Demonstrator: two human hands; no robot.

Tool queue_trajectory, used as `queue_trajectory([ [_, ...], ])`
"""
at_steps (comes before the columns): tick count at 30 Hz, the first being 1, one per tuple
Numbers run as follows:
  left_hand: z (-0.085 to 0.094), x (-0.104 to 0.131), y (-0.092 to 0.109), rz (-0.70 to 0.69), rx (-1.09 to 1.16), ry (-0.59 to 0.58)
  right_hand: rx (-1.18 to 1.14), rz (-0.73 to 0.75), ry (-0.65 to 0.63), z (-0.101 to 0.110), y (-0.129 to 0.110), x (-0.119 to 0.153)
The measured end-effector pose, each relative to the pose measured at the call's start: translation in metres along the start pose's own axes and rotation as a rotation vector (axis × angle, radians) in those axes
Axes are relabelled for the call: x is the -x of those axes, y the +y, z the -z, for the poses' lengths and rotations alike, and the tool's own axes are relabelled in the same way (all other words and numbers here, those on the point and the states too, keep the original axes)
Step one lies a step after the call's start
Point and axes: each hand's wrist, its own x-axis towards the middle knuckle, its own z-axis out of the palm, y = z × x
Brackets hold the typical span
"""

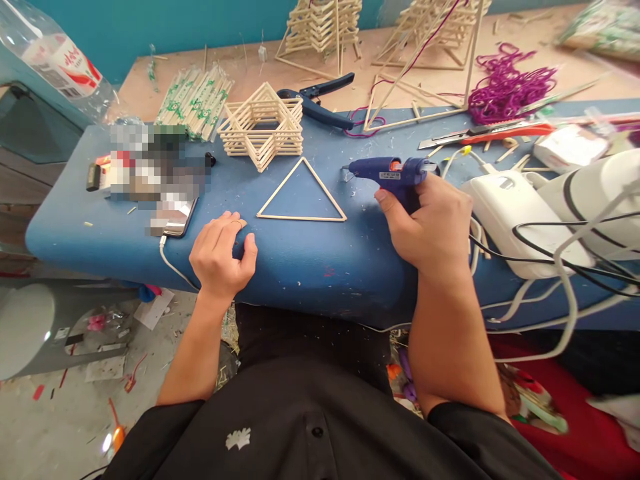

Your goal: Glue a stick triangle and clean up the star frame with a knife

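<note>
A triangle of thin wooden sticks (pixel 301 217) lies flat on the blue table (pixel 310 260). To its right, my right hand (pixel 430 223) is wrapped round a blue glue gun (pixel 387 172), whose nozzle points left. My left hand (pixel 223 257) rests near the table's front edge, left of the triangle and not touching it; its fingers are curled, and what they hold, if anything, is hidden. Behind the triangle sits a star-shaped stack of sticks (pixel 263 127).
Blue-handled cutters (pixel 320 100), wrapped sticks (pixel 195 100), a phone (pixel 183 217) and a bottle (pixel 63 63) stand or lie behind and left. At right are purple cord (pixel 510 83), a red utility knife (pixel 500 132), a white power strip (pixel 525 220) and loose cables.
</note>
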Motion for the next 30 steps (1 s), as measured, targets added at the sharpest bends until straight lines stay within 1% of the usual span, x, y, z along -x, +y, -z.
queue_trajectory([
  [8, -0.0008, -0.0007, 0.0005, -0.012, -0.019, 0.016, 0.001, -0.028, -0.038, 0.002, -0.0028, -0.0007],
  [14, -0.0008, -0.0015, 0.001, 0.027, -0.054, -0.016, 0.01, -0.029, -0.049, 0.0013, -0.0012, -0.0011],
  [20, -0.0007, -0.0016, 0.0003, 0.03, -0.053, -0.013, 0.003, 0.009, -0.006, 0.0, 0.0001, -0.0008],
  [24, -0.0015, -0.0014, -0.0007, 0.034, -0.056, -0.015, -0.008, -0.019, 0.016, 0.0001, -0.0005, -0.0009],
  [28, -0.0021, -0.0012, -0.0016, 0.003, -0.045, 0.007, -0.015, -0.027, -0.01, 0.0001, -0.0011, -0.0014],
  [30, -0.002, -0.001, -0.0021, 0.0, -0.037, 0.006, -0.025, -0.031, -0.003, -0.0001, -0.0014, -0.0016],
])
